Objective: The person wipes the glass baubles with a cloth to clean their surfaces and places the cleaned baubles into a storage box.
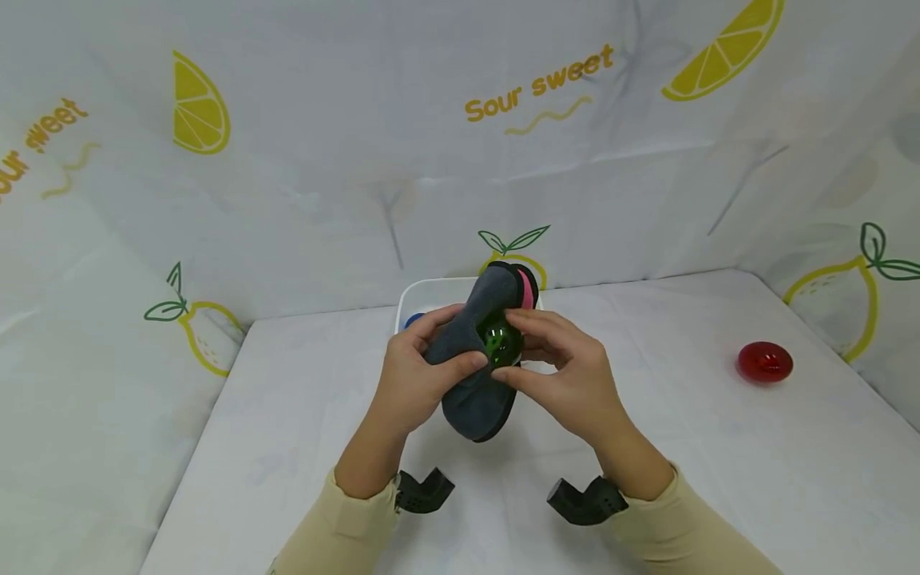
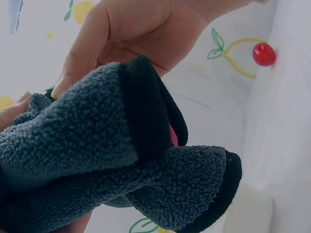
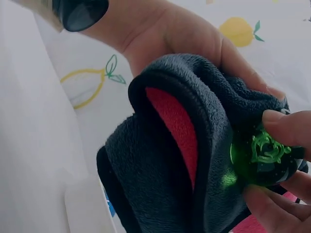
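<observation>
Above the table, my left hand (image 1: 410,375) grips a folded dark grey-blue fleecy cloth (image 1: 477,403) with black edging and a pink inner side. A clear green, rounded glassy piece (image 1: 501,342) sits against the cloth, between both hands. My right hand (image 1: 575,371) pinches this piece with thumb and fingertips. In the right wrist view the green piece (image 3: 267,153) shows a crest-like pattern on its face, and pink lining (image 3: 175,128) shows in the fold. The left wrist view has the cloth (image 2: 87,131) covering most of the piece.
A red glassy oval piece (image 1: 765,362) lies on the white-covered table at the right. Behind the cloth stands a white container (image 1: 431,286), partly hidden, with something blue (image 1: 413,319) inside. A white, lemon-printed sheet (image 1: 345,192) hangs along the back.
</observation>
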`<state>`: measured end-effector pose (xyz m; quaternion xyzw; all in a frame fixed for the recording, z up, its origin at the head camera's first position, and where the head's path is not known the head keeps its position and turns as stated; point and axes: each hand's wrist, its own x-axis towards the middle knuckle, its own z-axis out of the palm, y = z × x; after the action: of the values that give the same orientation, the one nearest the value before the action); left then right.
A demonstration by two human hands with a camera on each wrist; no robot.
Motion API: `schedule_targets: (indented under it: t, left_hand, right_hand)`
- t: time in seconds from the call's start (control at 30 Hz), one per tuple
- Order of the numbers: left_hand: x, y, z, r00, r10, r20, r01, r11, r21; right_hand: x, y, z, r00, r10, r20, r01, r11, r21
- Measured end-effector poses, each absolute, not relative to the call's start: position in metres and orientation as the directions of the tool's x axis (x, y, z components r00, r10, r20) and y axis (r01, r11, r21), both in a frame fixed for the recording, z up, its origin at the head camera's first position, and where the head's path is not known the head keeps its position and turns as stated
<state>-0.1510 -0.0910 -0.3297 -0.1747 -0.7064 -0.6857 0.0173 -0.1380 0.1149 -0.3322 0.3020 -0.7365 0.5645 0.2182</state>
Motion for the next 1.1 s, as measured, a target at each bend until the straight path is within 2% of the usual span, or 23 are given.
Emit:
schedule_targets:
  t: [0.2,0.33,0.77,1.1]
  left_hand:
    - [-0.1505,-0.0938,-0.3288,-0.919,0.223,0.324,0.312,-0.088,0.946]
    - [-0.1496,-0.0933,-0.3291,-0.918,0.198,0.345,0.326,-0.122,0.938]
    - [-0.1502,-0.0915,-0.33,-0.931,0.097,0.351,0.34,-0.11,0.934]
    - [-0.1569,-0.0927,-0.3316,-0.911,0.021,0.412,0.413,0.058,0.909]
  right_hand:
    - [-0.1414,0.1186,-0.3332,-0.743,-0.228,0.63,-0.643,-0.017,-0.765]
    - [-0.1418,0.12,-0.3323,-0.744,-0.243,0.622,-0.625,-0.076,-0.777]
    - [-0.1409,0.1171,-0.3347,-0.773,-0.253,0.581,-0.595,-0.027,-0.803]
    - [-0.1454,0.1114,-0.3414,-0.778,-0.239,0.582,-0.614,0.092,-0.784]
